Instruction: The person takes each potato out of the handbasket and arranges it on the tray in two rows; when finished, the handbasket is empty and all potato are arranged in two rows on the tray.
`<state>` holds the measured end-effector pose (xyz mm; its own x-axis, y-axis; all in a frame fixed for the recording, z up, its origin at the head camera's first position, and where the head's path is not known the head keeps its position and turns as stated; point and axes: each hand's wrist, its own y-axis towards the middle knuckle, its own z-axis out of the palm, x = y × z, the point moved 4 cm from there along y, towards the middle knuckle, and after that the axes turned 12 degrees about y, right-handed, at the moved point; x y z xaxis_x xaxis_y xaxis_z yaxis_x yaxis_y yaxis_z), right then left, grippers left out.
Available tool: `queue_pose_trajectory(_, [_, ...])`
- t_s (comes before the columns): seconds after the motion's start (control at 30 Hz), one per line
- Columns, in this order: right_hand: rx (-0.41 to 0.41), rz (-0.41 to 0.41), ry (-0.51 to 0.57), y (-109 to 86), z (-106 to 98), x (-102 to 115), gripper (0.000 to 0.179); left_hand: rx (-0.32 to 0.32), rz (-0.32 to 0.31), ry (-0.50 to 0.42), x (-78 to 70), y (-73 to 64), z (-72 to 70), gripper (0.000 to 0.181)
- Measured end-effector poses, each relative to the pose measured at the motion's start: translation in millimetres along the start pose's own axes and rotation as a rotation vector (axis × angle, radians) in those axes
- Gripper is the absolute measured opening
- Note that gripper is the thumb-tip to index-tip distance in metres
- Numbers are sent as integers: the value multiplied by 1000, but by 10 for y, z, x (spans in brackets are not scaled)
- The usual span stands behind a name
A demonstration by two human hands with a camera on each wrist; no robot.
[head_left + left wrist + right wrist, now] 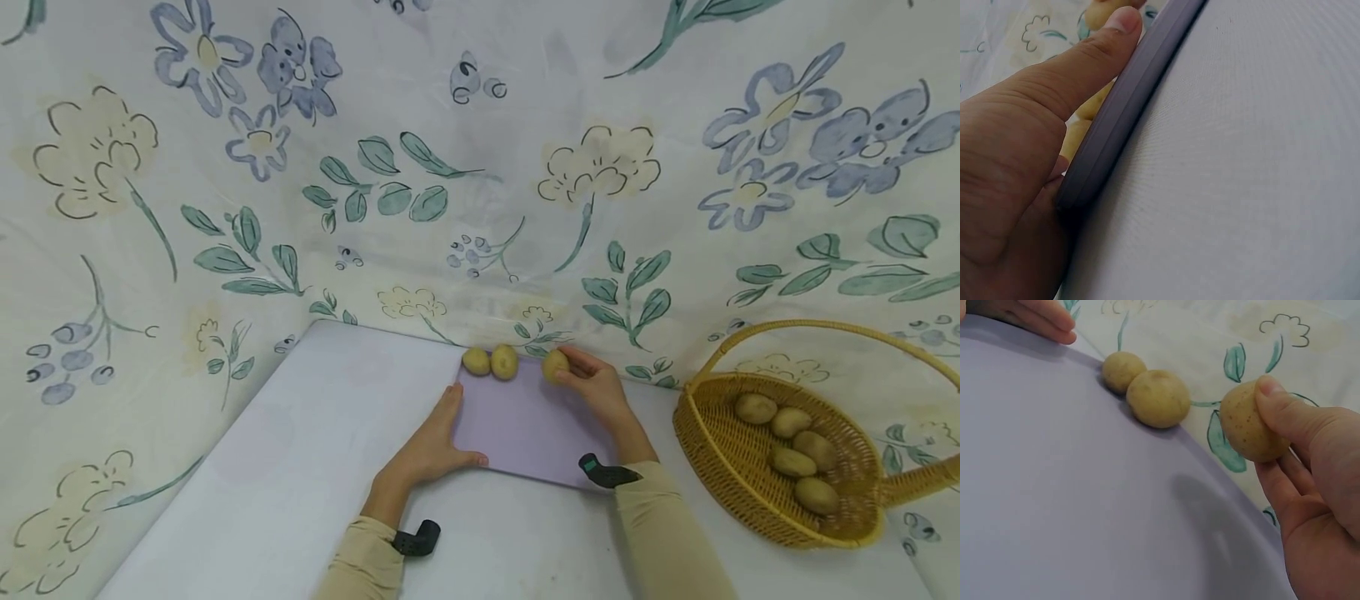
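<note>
My right hand [602,398] pinches a yellow potato [554,366] between thumb and fingers. In the right wrist view this potato [1244,422] is held up near the far edge of a light purple cutting board [525,433], whose surface carries a shadow. Two more potatoes, a smaller one [476,362] and a larger one [504,362], rest side by side at the board's far left corner. My left hand [431,450] spreads around the near left corner, fingers straight along the left side and thumb against the front edge. The left wrist view shows that thumb [1079,69] lying along the board's rim.
To the right stands a wicker basket [720,467] with a tall handle, holding several potatoes [791,422]. The board lies on a white table [300,433]. Behind it hangs a floral-patterned cloth [495,183], close to the board's far edge.
</note>
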<state>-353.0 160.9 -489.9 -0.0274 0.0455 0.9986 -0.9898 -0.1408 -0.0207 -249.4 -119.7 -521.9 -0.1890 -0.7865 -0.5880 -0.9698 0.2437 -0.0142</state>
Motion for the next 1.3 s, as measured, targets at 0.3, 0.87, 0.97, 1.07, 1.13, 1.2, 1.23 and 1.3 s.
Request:
queue_pose_trajectory(0.3, [-17, -10, 14, 99, 152, -72, 58, 5, -10, 20, -3, 11, -30, 133])
queue_pose_trajectory(0.87, [-84, -7, 59, 206, 321, -250, 56, 12, 6, 23, -47, 22, -30, 131])
queue_pose_trajectory(0.97, [-95, -43, 75, 210, 327, -271, 56, 8, 10, 21, -50, 27, -30, 131])
queue_pose_trajectory(1.07, [-108, -95, 104, 210, 336, -282, 57, 3, 15, 26, -54, 28, -36, 131])
queue_pose_trajectory(1.13, [-112, -112, 114, 213, 344, -285, 57, 2, 15, 28, -57, 24, -41, 131])
queue_pose_trajectory(1.2, [-121, -99, 111, 225, 356, -289, 56, 3, 12, 26, -59, 21, -44, 131])
queue_pose_trajectory(1.23, [-126, -86, 106, 231, 363, -291, 55, 5, 8, 26, -58, 19, -44, 131])
queue_pose_trajectory(1.3, [-129, -47, 88, 256, 368, -306, 55, 7, 2, 24, -56, 15, -43, 132])
